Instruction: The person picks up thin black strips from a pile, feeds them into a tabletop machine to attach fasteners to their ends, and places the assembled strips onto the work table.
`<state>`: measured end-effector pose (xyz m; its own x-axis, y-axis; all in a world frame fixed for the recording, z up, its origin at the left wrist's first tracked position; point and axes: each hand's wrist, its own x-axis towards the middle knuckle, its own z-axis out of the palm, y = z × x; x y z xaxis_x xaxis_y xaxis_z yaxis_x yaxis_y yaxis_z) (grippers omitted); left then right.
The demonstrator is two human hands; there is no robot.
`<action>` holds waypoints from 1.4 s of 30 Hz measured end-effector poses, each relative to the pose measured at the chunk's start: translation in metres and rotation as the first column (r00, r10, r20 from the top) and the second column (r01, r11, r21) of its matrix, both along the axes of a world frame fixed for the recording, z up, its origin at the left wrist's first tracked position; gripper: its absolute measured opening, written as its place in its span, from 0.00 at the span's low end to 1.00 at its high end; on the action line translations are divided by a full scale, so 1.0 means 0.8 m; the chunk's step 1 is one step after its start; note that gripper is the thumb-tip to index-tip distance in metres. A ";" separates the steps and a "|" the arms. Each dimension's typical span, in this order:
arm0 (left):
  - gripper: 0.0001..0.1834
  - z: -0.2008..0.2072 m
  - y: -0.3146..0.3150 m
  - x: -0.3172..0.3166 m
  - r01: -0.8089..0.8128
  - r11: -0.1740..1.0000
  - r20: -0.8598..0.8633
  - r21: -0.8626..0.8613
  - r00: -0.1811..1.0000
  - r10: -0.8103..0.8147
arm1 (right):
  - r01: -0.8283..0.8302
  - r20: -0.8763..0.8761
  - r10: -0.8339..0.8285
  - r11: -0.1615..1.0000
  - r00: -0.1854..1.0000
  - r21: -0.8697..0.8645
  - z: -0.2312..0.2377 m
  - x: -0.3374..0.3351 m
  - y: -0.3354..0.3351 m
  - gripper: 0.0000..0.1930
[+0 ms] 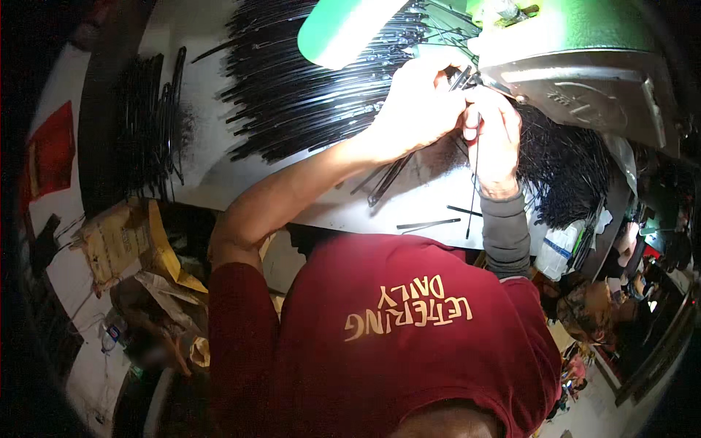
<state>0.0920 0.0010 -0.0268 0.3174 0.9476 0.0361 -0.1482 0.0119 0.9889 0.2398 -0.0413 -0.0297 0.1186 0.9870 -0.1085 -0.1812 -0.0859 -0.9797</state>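
My left hand (418, 102) is closed, its fingers pinched around thin black rods (461, 77) beside a green machine (569, 25) with a grey metal cover (577, 91). Close against it, my right hand (498, 139) is closed as well, thumb and fingers gripping a slim black rod that hangs toward the table. Glare washes out some of the fingers, and the exact contact with the machine is hidden. Beneath my hands, a few loose black rods (391, 179) lie at a slant on the white table (292, 193).
A wide layer of black rods (307, 95) covers the table's far left, with a smaller bundle (150, 109) further left. At right lies a dense dark heap (566, 168). A brightly lit green-white shade (343, 33) hangs overhead. Torn cardboard (117, 244) sits below left.
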 end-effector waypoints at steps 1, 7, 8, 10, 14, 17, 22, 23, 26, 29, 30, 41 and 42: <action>0.16 0.000 0.000 0.000 -0.018 1.000 0.010 0.003 1.000 0.018 | -0.004 -0.001 0.004 1.000 1.000 0.000 -0.001 0.000 0.000 0.09; 0.17 -0.003 0.005 -0.002 0.024 0.986 -0.135 0.162 0.991 -0.002 | -0.012 0.018 0.012 1.000 1.000 0.011 -0.003 0.001 0.000 0.09; 0.17 -0.006 0.006 0.001 0.023 0.987 -0.134 0.162 0.991 -0.001 | 0.008 -0.003 -0.008 1.000 1.000 0.006 -0.001 -0.001 0.001 0.10; 0.19 -0.011 0.007 0.004 -0.006 0.976 -0.108 0.219 0.994 0.031 | 0.027 -0.022 -0.027 1.000 0.999 0.001 -0.001 0.000 0.002 0.10; 0.20 0.000 0.008 -0.007 0.094 0.990 -0.106 0.109 0.991 -0.083 | -0.013 0.049 0.012 1.000 0.999 0.021 -0.001 0.001 0.003 0.10; 0.20 -0.003 0.008 -0.008 0.115 0.992 -0.056 0.055 0.992 -0.112 | -0.019 0.063 0.018 1.000 0.998 0.017 -0.001 0.000 0.003 0.10; 0.21 -0.013 0.010 -0.002 0.090 0.986 -0.048 0.141 0.995 -0.083 | -0.037 0.081 0.036 0.999 0.996 0.011 -0.001 0.001 0.006 0.10; 0.21 -0.007 0.010 -0.004 0.092 0.986 -0.048 0.139 0.995 -0.086 | -0.050 0.130 0.045 0.998 0.991 0.039 0.001 0.000 0.006 0.10; 0.19 0.011 0.008 -0.010 0.144 0.989 -0.048 0.017 0.988 -0.144 | -0.120 0.161 0.115 0.992 0.980 0.024 0.003 0.010 0.009 0.12; 0.18 0.018 0.006 -0.013 0.196 0.965 0.139 -0.174 0.975 -0.173 | -0.233 0.078 0.238 0.970 0.968 -0.066 0.006 0.027 0.016 0.13; 0.18 0.015 0.006 -0.015 0.211 0.964 0.193 -0.164 0.965 -0.178 | -0.290 0.011 0.293 0.950 0.956 -0.112 0.008 0.029 0.017 0.14; 0.13 -0.013 0.005 0.002 0.061 0.996 0.057 -0.070 0.997 -0.057 | -0.401 -0.161 0.368 0.868 0.916 -0.293 -0.006 -0.009 -0.039 0.19; 0.13 -0.012 0.005 0.002 0.086 0.990 0.131 -0.109 0.989 -0.072 | -0.397 -0.163 0.366 0.884 0.916 -0.248 -0.007 -0.013 -0.040 0.19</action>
<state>0.0937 0.0049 -0.0365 0.3914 0.9199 -0.0262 -0.2659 0.1403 0.9538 0.2291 -0.0737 -0.0352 -0.2886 0.8841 -0.3675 -0.1841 -0.4279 -0.8849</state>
